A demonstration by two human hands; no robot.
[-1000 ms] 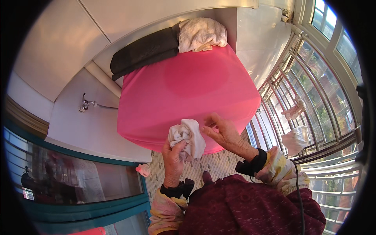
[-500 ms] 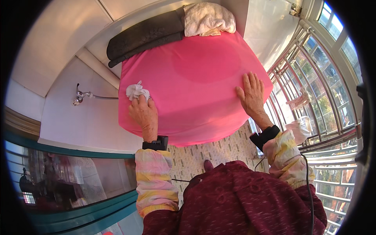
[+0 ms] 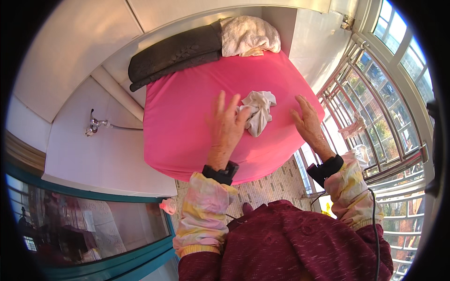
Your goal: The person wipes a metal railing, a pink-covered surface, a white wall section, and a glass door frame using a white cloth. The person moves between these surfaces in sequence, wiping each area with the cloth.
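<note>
A crumpled white cloth [image 3: 258, 114] lies toward the right of a pink fabric cover [image 3: 183, 117] that drapes over a box-like form. Just left of the cloth is my left hand [image 3: 227, 124], its fingers spread and somewhat blurred, with nothing in its grasp. My right hand [image 3: 309, 124] is over the cover's right side, fingers stretched out and apart from the cloth. What stands under the cover is hidden.
A dark folded fabric [image 3: 176, 54] and a cream towel [image 3: 251, 35] rest along the cover's far edge. At left, a tap [image 3: 96, 122] with a hose sticks out of the wall. Metal window bars [image 3: 375, 103] line the right. A teal-framed glass pane [image 3: 93, 225] stands at lower left.
The white cloth has gone from the cover's left side to its right part, and my left hand has let go of it. My right hand has shifted slightly and turned.
</note>
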